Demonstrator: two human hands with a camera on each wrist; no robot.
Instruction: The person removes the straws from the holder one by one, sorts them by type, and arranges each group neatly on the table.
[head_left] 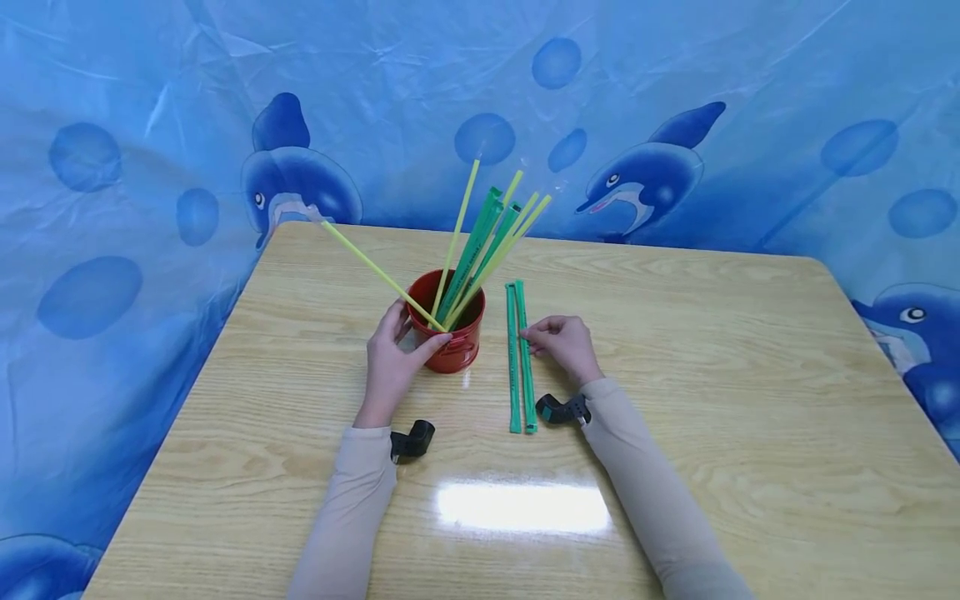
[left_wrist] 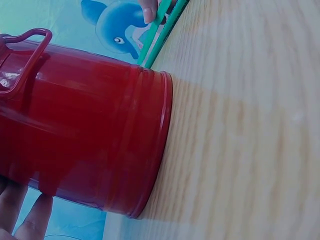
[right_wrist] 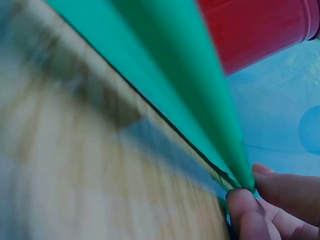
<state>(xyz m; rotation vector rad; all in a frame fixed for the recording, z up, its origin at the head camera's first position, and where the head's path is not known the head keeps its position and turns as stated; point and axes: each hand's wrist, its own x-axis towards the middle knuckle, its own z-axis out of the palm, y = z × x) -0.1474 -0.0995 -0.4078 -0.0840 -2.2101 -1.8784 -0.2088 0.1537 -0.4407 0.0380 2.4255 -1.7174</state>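
Observation:
A red metal bucket stands upright on the table, holding several yellow straws and green wrapped straws that lean different ways. My left hand grips the bucket, its thumb at the near rim and its fingers along the left side. To the bucket's right, two long green wrapped straws lie side by side. My right hand pinches the right one between thumb and fingertips, seen close in the right wrist view. The left one lies untouched. In the left wrist view, the bucket's wall fills much of the picture.
The wooden table extends wide to the right. Behind it hangs a blue curtain printed with dolphins. A black wrist camera sits on each sleeve, the left one below the bucket, the right one beside the straws.

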